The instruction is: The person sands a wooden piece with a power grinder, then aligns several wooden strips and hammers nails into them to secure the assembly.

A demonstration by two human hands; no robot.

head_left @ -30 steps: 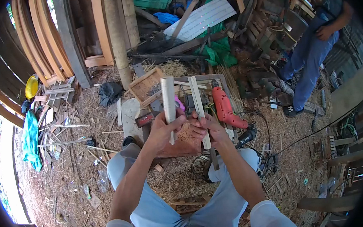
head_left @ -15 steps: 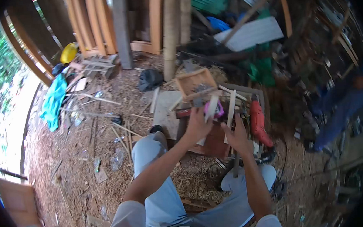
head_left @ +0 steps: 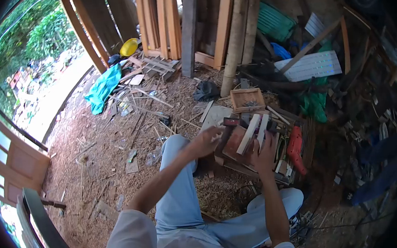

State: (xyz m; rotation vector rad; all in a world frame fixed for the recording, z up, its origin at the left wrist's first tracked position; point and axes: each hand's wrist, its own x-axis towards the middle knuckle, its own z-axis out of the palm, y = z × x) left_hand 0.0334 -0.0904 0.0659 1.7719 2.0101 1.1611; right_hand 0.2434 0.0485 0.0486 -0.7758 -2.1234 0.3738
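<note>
No lettering, brand, number or sign can be read; any marking on the red power drill [head_left: 295, 149] or the white slotted panel [head_left: 313, 65] is too small to make out.

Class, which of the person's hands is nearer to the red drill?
Right: the right hand is just left of the red drill; the left hand is farther left, beyond the pale wood strips.

Pale wood strips [head_left: 249, 134] look smooth and matt; the red drill [head_left: 295, 149] has a plastic-looking body (with a slight gloss), the small box [head_left: 248, 109] is plain wood, and the ground [head_left: 65, 144] is rough with wood shavings [head_left: 118, 170]
</note>
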